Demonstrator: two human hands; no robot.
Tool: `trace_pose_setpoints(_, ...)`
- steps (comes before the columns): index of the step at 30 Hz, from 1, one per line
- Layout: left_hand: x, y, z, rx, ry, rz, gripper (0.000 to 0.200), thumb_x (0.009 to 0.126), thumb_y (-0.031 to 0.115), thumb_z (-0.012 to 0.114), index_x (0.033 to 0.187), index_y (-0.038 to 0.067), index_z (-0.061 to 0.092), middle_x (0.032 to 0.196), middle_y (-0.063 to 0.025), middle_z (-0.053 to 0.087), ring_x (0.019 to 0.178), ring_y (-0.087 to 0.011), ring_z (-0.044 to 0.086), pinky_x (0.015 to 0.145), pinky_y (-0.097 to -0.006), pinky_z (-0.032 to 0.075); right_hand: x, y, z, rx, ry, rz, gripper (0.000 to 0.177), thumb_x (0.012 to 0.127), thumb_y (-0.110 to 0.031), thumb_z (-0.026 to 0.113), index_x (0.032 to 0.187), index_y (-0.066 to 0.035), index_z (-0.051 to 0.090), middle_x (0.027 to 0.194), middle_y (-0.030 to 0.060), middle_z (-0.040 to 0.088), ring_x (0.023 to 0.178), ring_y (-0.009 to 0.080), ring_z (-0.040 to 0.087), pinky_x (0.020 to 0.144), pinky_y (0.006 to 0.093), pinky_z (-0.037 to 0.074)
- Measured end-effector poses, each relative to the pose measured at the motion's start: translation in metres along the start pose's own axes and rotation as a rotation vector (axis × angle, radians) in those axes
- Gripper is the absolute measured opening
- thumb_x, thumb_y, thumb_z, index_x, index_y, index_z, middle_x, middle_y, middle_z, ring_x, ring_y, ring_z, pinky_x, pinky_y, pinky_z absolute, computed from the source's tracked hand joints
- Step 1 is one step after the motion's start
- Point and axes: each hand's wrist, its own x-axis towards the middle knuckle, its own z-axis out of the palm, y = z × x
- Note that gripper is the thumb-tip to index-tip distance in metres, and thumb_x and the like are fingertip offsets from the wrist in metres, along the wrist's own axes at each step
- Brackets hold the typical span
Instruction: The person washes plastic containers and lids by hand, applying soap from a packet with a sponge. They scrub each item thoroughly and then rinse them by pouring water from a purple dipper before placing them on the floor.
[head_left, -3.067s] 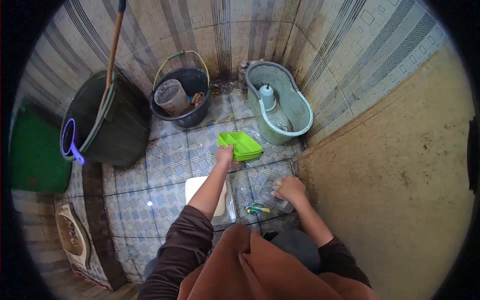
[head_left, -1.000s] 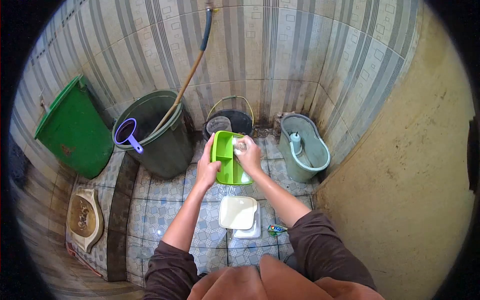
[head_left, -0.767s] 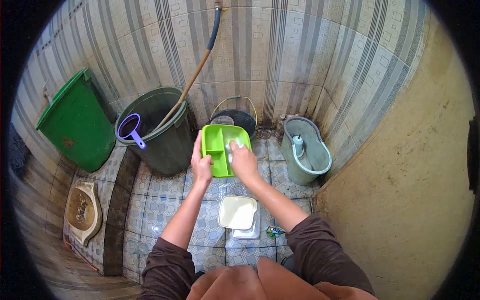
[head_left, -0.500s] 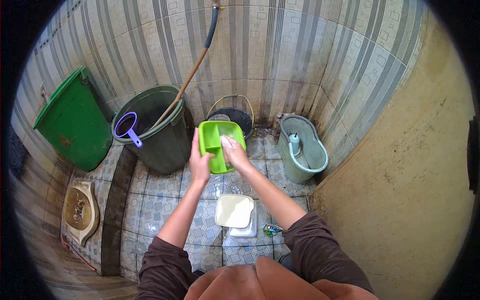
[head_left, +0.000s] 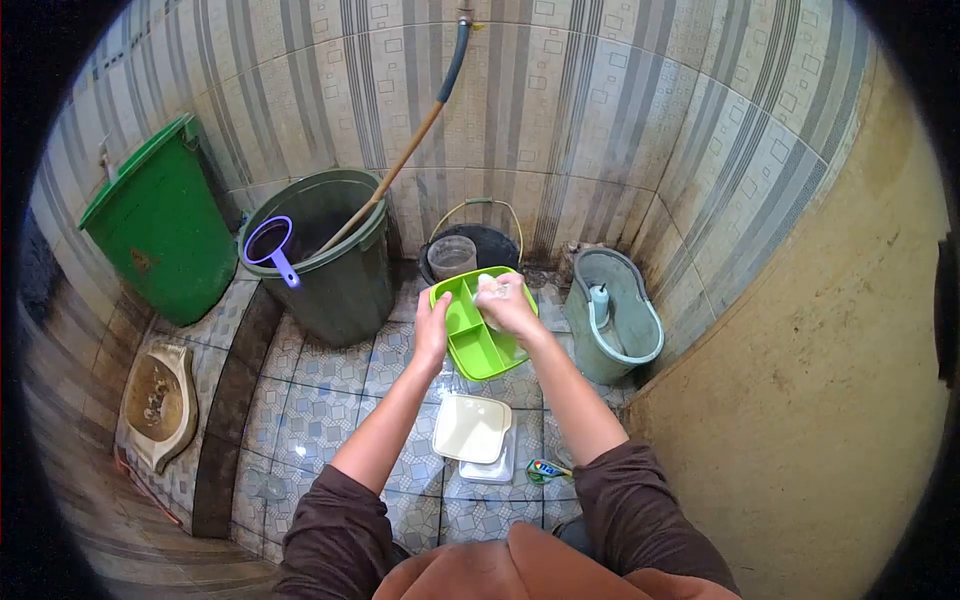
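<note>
A green divided container (head_left: pixel 476 352) is held up over the tiled floor, its compartments facing me. My left hand (head_left: pixel 432 325) grips its left edge, with the thumb over the rim. Inside the upper right part of the container is my right hand (head_left: pixel 507 303), its fingers curled on something whitish, perhaps foam or a sponge, too small to make out. Below the hands, a cream lid (head_left: pixel 470 428) lies on top of a white container (head_left: pixel 490 471) on the floor. A small green and yellow packet (head_left: pixel 543 470) lies to their right.
A large dark bin (head_left: pixel 340 300) with a purple dipper (head_left: pixel 271 250) and a hose (head_left: pixel 410 148) stands at the left. Behind the container is a black bucket (head_left: pixel 505 254). A grey-green tub (head_left: pixel 600 350) stands right; a green bin (head_left: pixel 170 240) and squat toilet (head_left: pixel 187 415) are far left.
The green container has tilted clockwise and sits slightly lower and to the right in view. My right hand has moved to its upper part. The view has shifted a little.
</note>
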Motion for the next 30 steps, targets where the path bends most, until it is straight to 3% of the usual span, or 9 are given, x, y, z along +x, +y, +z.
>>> trace_pose_setpoints(2, -0.003, 0.009, 0.001, -0.079, 0.066, -0.135, 0.029, 0.083, 0.025, 0.043, 0.103, 0.004, 0.043, 0.095, -0.0069, 0.049, 0.086, -0.0130, 0.046, 0.077, -0.0256, 0.037, 0.012, 0.003, -0.002, 0.294, 0.034, 0.073, 0.053, 0.063, -0.020, 0.066, 0.103, 0.000, 0.036, 0.090, 0.0111, 0.049, 0.080, 0.0184, 0.050, 0.071, 0.0289, 0.042)
trace_pose_setpoints(7, -0.004, 0.000, 0.000, 0.107, 0.091, 0.018, 0.034, 0.086, 0.031, 0.039, 0.104, 0.003, 0.043, 0.094, -0.0075, 0.050, 0.085, -0.0132, 0.047, 0.077, -0.0262, 0.037, -0.031, -0.065, -0.006, -0.310, 0.126, -0.535, 0.026, 0.056, -0.012, 0.062, 0.080, -0.002, 0.057, 0.073, 0.0174, 0.055, 0.071, 0.0311, 0.055, 0.065, 0.0353, 0.044)
trace_pose_setpoints(9, -0.003, -0.005, 0.001, 0.174, 0.136, 0.146, 0.038, 0.085, 0.035, 0.038, 0.105, 0.004, 0.041, 0.091, -0.0135, 0.054, 0.084, -0.0205, 0.051, 0.074, -0.0310, 0.039, -0.032, -0.048, 0.015, -0.421, 0.037, -0.530, 0.026, 0.061, -0.009, 0.059, 0.086, -0.001, 0.055, 0.076, 0.0181, 0.057, 0.070, 0.0318, 0.056, 0.064, 0.0362, 0.044)
trace_pose_setpoints(13, -0.009, -0.005, -0.003, 0.288, 0.161, 0.094, 0.035, 0.086, 0.036, 0.035, 0.107, 0.009, 0.041, 0.091, -0.0141, 0.055, 0.082, -0.0253, 0.054, 0.072, -0.0338, 0.041, -0.038, -0.036, 0.037, -0.342, -0.055, -0.576, 0.014, 0.073, -0.011, 0.049, 0.079, 0.002, 0.051, 0.067, 0.0229, 0.053, 0.066, 0.0382, 0.053, 0.060, 0.0421, 0.043)
trace_pose_setpoints(20, -0.012, -0.031, -0.006, 0.155, 0.008, 0.082, 0.035, 0.087, 0.033, 0.029, 0.104, 0.005, 0.043, 0.095, -0.0119, 0.052, 0.090, -0.0208, 0.049, 0.079, -0.0301, 0.036, -0.038, -0.034, 0.024, -0.415, -0.216, -0.470, 0.017, 0.072, -0.010, 0.049, 0.084, 0.001, 0.050, 0.074, 0.0246, 0.054, 0.070, 0.0342, 0.055, 0.060, 0.0408, 0.044)
trace_pose_setpoints(24, -0.002, -0.001, -0.010, 0.155, -0.027, 0.084, 0.030, 0.087, 0.024, 0.030, 0.102, 0.003, 0.045, 0.093, -0.0078, 0.051, 0.087, -0.0139, 0.047, 0.077, -0.0266, 0.037, -0.036, -0.037, 0.027, -0.550, -0.143, -0.566, 0.018, 0.072, -0.009, 0.048, 0.087, -0.001, 0.055, 0.082, 0.0230, 0.052, 0.067, 0.0371, 0.054, 0.059, 0.0411, 0.044)
trace_pose_setpoints(26, -0.002, 0.015, -0.012, 0.148, -0.025, 0.074, 0.029, 0.086, 0.022, 0.032, 0.103, 0.004, 0.047, 0.093, -0.0100, 0.053, 0.088, -0.0163, 0.050, 0.076, -0.0276, 0.038, -0.040, -0.041, 0.023, -0.557, -0.169, -0.515, 0.016, 0.072, -0.011, 0.049, 0.085, -0.004, 0.056, 0.090, 0.0179, 0.051, 0.077, 0.0342, 0.054, 0.064, 0.0411, 0.042)
trace_pose_setpoints(28, -0.005, 0.036, -0.007, 0.463, -0.001, 0.148, 0.029, 0.085, 0.024, 0.033, 0.104, 0.008, 0.048, 0.093, -0.0129, 0.055, 0.088, -0.0208, 0.053, 0.074, -0.0298, 0.040, -0.034, -0.044, 0.018, -0.786, 0.039, -0.867, 0.014, 0.074, -0.011, 0.045, 0.077, -0.005, 0.057, 0.090, 0.0134, 0.050, 0.085, 0.0296, 0.051, 0.074, 0.0442, 0.036)
trace_pose_setpoints(30, 0.000, 0.028, -0.010, 0.458, -0.036, 0.088, 0.028, 0.084, 0.024, 0.035, 0.105, 0.011, 0.048, 0.093, -0.0148, 0.056, 0.087, -0.0246, 0.054, 0.074, -0.0314, 0.040, -0.034, -0.047, 0.019, -0.694, 0.145, -0.787, 0.014, 0.071, -0.012, 0.049, 0.082, -0.004, 0.053, 0.086, 0.0138, 0.050, 0.082, 0.0301, 0.051, 0.072, 0.0443, 0.037)
